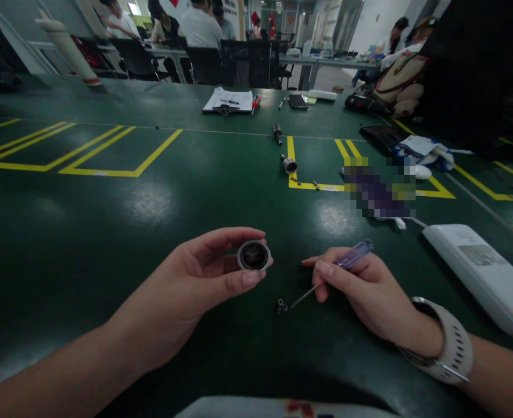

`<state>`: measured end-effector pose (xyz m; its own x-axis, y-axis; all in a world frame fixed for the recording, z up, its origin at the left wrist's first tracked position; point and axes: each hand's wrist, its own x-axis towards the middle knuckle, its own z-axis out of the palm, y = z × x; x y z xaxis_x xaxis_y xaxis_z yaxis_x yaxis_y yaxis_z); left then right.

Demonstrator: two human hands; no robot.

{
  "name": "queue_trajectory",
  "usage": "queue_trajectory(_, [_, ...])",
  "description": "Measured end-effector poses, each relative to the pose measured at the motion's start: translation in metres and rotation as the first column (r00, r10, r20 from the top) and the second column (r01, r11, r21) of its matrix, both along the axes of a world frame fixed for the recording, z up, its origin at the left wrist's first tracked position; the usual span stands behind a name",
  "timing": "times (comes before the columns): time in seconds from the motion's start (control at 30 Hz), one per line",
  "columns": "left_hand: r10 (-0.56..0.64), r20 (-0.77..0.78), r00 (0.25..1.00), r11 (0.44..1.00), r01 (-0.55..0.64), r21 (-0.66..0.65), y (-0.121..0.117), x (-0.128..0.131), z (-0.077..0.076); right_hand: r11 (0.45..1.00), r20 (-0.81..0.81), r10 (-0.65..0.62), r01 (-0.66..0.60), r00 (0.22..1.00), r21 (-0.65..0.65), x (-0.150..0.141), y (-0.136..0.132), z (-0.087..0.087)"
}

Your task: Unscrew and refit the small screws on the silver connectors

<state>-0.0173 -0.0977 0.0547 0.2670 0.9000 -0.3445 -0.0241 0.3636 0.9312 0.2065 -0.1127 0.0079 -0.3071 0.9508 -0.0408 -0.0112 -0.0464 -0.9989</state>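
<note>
My left hand (212,267) is closed around a round metal cup-shaped part (255,256), its dark hollow mouth turned toward me. Between thumb and fingers of my right hand (356,284) is a small screwdriver (355,254) with a clear purple handle. Its thin shaft slants down to the left. The tip is close beside a few tiny dark metal pieces (281,305) on the green table (186,220). Whether the tip touches them I cannot tell. Farther off lie two more metal parts, one with an open cup end (288,165) and one with a narrow stem (277,134).
Several tiny dark pieces (315,185) lie by the yellow tape. To the right are a pixelated object (378,191), a white power bank-like device (478,273) and a cloth (426,150). A clipboard (228,100) and red screwdriver (256,104) lie farther back. People sit beyond the table.
</note>
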Motion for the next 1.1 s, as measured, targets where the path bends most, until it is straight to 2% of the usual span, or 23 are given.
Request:
queue_trajectory(0.17, [-0.037, -0.059, 0.998, 0.999, 0.04, 0.037, 0.003, -0.006, -0.009, 0.99, 0.166, -0.025, 0.001, 0.986, 0.144, -0.006, -0.002, 0.006])
queue_trajectory(0.27, [-0.04, -0.072, 0.997, 0.999, 0.042, 0.025, 0.002, -0.004, -0.01, 0.95, 0.291, -0.036, -0.058, 0.956, 0.308, -0.009, -0.008, 0.014])
queue_trajectory(0.37, [-0.033, -0.078, 0.996, 0.999, 0.035, 0.034, 0.001, -0.002, -0.01, 0.863, 0.434, -0.042, -0.187, 0.9, 0.47, -0.011, -0.017, 0.022])
queue_trajectory(0.43, [-0.029, -0.077, 0.997, 0.998, 0.033, 0.049, 0.001, -0.001, -0.012, 0.775, 0.511, -0.044, -0.293, 0.859, 0.56, -0.013, -0.023, 0.025])
queue_trajectory(0.5, [-0.027, -0.076, 0.997, 0.998, 0.031, 0.05, 0.001, 0.0, -0.013, 0.692, 0.536, -0.082, -0.339, 0.84, 0.637, -0.014, -0.027, 0.024])
queue_trajectory(0.67, [-0.026, -0.086, 0.996, 0.999, 0.029, 0.027, 0.001, 0.002, -0.013, 0.552, 0.487, -0.163, -0.33, 0.858, 0.766, -0.013, -0.029, 0.018])
queue_trajectory(0.83, [-0.046, -0.074, 0.996, 0.996, 0.051, 0.072, 0.0, 0.005, -0.016, 0.428, 0.427, -0.253, -0.296, 0.868, 0.854, -0.011, -0.028, 0.021])
queue_trajectory(0.93, [-0.049, -0.075, 0.996, 0.993, 0.057, 0.101, -0.001, 0.007, -0.019, 0.405, 0.443, -0.285, -0.312, 0.85, 0.86, -0.013, -0.027, 0.02])
queue_trajectory(1.1, [-0.024, -0.086, 0.996, 0.994, 0.033, 0.103, -0.004, 0.009, -0.018, 0.437, 0.491, -0.3, -0.34, 0.817, 0.833, -0.019, -0.025, 0.017])
